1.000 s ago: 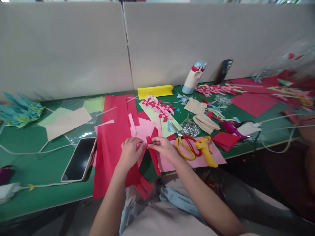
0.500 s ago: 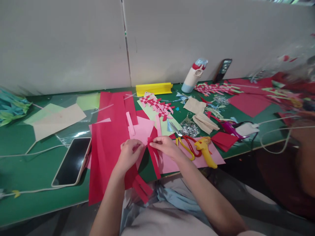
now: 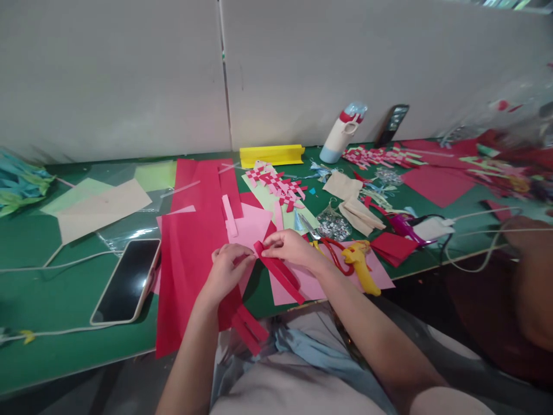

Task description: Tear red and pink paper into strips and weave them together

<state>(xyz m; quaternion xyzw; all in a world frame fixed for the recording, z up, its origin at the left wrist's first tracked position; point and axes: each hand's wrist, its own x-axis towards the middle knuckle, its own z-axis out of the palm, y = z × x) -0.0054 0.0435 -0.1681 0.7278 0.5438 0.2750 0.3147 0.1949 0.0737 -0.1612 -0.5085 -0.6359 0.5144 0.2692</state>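
My right hand [image 3: 287,248] pinches a folded red paper strip [image 3: 285,280] near its upper end; the strip slants down to the right over pink paper [image 3: 280,295]. Close by on the left, my left hand [image 3: 228,266] has thumb and forefinger together at the strip's tip; what lies between them is too small to make out. Under my left wrist spread large red sheets [image 3: 185,259]. A short pink strip [image 3: 230,216] rests on a pink sheet [image 3: 248,222] just beyond my fingers. Cut red strips [image 3: 248,328] hang over the table's front edge.
Scissors [image 3: 332,253] and a yellow glue gun [image 3: 363,268] lie right of my right hand. Behind are woven red-and-pink pieces [image 3: 279,185], a yellow folded sheet [image 3: 272,156] and a bottle [image 3: 341,135]. A phone [image 3: 127,282] lies left. Another person's arm [image 3: 533,265] shows at right.
The red strip's lower end has swung to the right, so it slants more. My right hand has shifted slightly up and left and covers part of the scissors' yellow handle.
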